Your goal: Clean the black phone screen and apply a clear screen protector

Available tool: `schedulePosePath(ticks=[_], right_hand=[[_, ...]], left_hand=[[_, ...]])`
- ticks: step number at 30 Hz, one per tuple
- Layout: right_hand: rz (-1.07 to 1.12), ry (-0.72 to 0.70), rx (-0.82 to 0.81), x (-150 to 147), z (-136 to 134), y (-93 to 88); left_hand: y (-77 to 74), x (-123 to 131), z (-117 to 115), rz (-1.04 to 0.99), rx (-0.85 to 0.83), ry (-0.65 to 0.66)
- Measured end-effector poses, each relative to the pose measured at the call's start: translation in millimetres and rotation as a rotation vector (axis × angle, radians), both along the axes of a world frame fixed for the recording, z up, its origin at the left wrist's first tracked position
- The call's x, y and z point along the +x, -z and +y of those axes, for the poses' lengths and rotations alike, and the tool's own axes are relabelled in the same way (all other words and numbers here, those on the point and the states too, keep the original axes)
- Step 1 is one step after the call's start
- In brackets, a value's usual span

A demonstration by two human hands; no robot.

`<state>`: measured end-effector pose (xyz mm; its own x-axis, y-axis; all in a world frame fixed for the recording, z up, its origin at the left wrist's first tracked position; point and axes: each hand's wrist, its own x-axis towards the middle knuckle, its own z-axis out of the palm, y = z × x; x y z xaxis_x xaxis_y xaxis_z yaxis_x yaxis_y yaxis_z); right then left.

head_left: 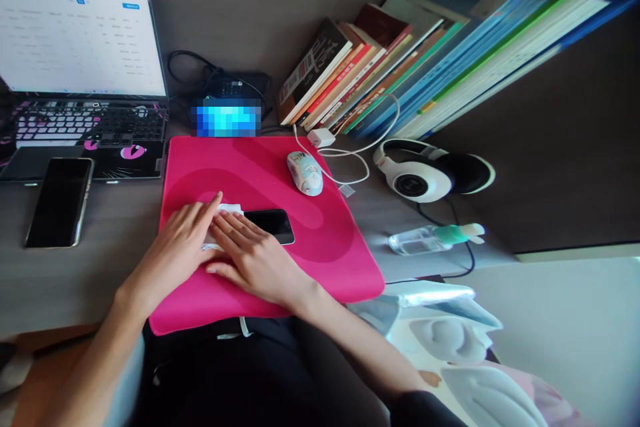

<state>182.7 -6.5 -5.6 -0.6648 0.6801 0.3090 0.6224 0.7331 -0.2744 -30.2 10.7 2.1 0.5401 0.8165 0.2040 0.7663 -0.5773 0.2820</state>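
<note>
A dark-screened smartphone [273, 223] lies on the pink desk mat [280, 167], its left part covered by my hands and a white tissue or cloth [230, 208]. My right hand [253, 253] rests flat over the white piece and the phone, fingers stretched out to the upper left. Close against it, my left hand [183, 237] lies at the phone's left end with its fingers extended. Some of its fingertips and the thumb are hidden, as is most of the white piece.
A patterned mouse [305, 173] sits on the mat. Left are a laptop [85, 113] and another phone [60, 203]. Behind stand books [360, 73]. To the right are a charger cable [350, 152], headphones [420, 180], a clear bottle [420, 240] and white packaging [440, 320].
</note>
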Motion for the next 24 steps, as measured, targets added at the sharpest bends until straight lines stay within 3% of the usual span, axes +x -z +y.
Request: schedulePosePath(ticks=[9, 16, 24], right_hand=[[0.060, -0.025, 0.028, 18, -16, -7.3], [0.113, 0.062, 0.175, 42, -25, -4.4], [0.108, 0.196, 0.181, 81, -13, -6.0]], left_hand=[[0.3, -3, 4, 0.014, 0.000, 0.031], [-3.8, -2, 4, 0.005, -0.070, 0.000], [-10.9, 0, 3, -0.012, -0.118, -0.004]])
